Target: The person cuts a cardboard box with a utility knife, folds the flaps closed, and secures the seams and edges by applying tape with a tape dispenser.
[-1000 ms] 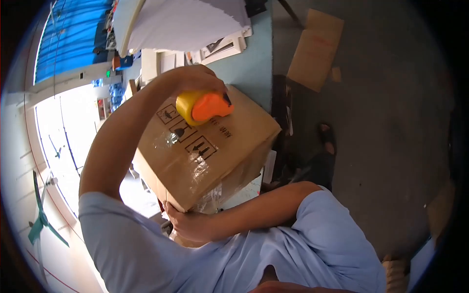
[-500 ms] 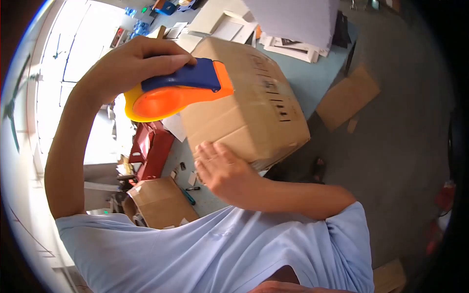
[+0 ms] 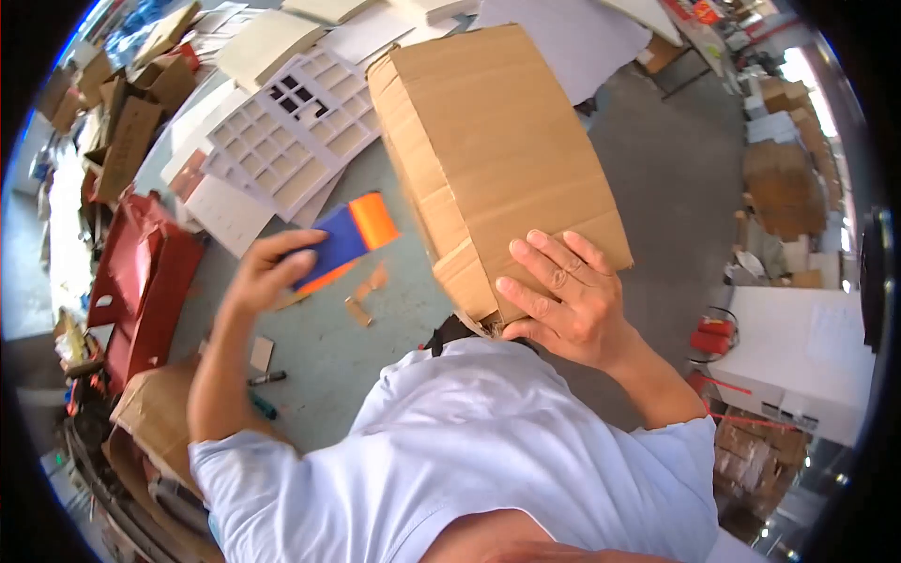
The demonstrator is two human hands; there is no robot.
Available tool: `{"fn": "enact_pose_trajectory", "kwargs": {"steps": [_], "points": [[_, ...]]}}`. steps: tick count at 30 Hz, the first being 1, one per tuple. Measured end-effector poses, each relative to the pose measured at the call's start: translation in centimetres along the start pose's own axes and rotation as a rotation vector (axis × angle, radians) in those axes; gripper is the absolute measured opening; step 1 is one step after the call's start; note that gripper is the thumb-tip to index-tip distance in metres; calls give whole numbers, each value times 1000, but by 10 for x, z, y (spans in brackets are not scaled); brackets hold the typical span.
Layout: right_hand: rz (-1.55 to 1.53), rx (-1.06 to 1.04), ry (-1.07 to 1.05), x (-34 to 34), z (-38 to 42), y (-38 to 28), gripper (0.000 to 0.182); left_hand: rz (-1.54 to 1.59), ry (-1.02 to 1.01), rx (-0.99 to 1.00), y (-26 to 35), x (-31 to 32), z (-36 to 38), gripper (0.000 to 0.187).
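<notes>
My left hand point(image 3: 277, 267) grips a blue and orange tape dispenser point(image 3: 345, 236), which is held over the tabletop, left of the box and apart from it. A brown cardboard box point(image 3: 516, 131) stands tilted in front of me, with a broad plain face toward me and a creased side along its left. My right hand point(image 3: 568, 300) rests on the near end of that face, fingers spread, the thumb by the bottom edge. Whether the box's underside touches the table or my body is hidden.
A blue-grey tabletop point(image 3: 328, 333) bears white grid panels point(image 3: 291, 131), cardboard scraps point(image 3: 358, 310) and a dark marker point(image 3: 267, 377). Red folded sheet point(image 3: 141, 281) lies at left, another carton point(image 3: 150, 418) below it. Stacked cartons point(image 3: 784, 188) and a white table point(image 3: 798, 347) stand right.
The box has turned, so its black-marked face is out of view. My left hand has brought the tape dispenser off the box, down and left. My right hand has shifted right along with the box.
</notes>
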State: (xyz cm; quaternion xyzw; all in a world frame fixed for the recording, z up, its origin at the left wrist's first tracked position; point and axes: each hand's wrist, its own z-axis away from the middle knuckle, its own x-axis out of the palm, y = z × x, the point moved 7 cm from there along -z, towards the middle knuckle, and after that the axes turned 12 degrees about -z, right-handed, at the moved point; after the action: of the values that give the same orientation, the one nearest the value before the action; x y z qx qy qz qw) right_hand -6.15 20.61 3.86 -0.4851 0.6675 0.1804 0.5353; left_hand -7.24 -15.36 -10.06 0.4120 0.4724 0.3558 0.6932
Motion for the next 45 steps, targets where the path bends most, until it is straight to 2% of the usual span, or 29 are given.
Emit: {"fn": "enact_pose_trajectory", "kwargs": {"steps": [1,3,7,9,10,12,13,16,21,23,24,26,28,31,33,34,36,37,38,40,42,44,45], "points": [[44,13,-11,0,1,2,47,71,75,101,-17,28,-20,34],[57,66,-14,-5,8,5,48,321,87,256,-33,64,-50,33],[136,124,-75,-6,6,-1,59,347,60,328,-37,70,-72,31],[43,234,89,-1,-8,-23,60,339,82,380,-32,68,-77,31],[41,238,78,14,-10,-23,60,320,101,419,-28,69,-77,31],[307,276,243,32,-5,-21,57,315,103,414,-24,69,-72,31],[291,233,298,32,-6,-23,50,304,116,419,-25,66,-67,31],[315,256,305,30,-5,-22,50,316,92,316,-53,53,-45,32],[328,270,295,31,-2,-24,48,222,112,164,-159,44,11,32],[336,250,294,32,-4,-25,47,192,89,-5,-196,49,17,33],[339,250,296,31,-5,-23,47,191,88,-1,-197,54,8,33],[331,249,307,30,-7,-23,47,136,116,149,-180,67,-23,33],[326,238,315,30,-7,-25,47,121,63,158,-159,84,-60,32],[326,234,326,31,-7,-23,46,18,59,212,-119,103,-90,34],[338,247,339,30,-9,-21,46,-281,157,185,-73,95,-91,27],[334,233,350,29,-11,-20,45,-280,148,186,-48,100,-92,27],[313,227,340,32,-4,-27,44,-988,15,218,-15,124,-96,17],[315,229,345,31,-3,-27,43,-1272,-103,280,-32,145,-99,11],[317,212,366,30,-9,-23,43,-1276,-77,256,-47,149,-91,11],[323,174,418,34,-8,-22,41,-839,159,171,-71,130,-64,17],[328,189,433,37,0,-27,40,-799,422,179,-87,118,-20,24],[330,170,464,36,-1,-25,37,-803,604,141,-134,121,10,35],[352,187,471,35,0,-22,37,-799,592,168,-152,130,22,35]]}}
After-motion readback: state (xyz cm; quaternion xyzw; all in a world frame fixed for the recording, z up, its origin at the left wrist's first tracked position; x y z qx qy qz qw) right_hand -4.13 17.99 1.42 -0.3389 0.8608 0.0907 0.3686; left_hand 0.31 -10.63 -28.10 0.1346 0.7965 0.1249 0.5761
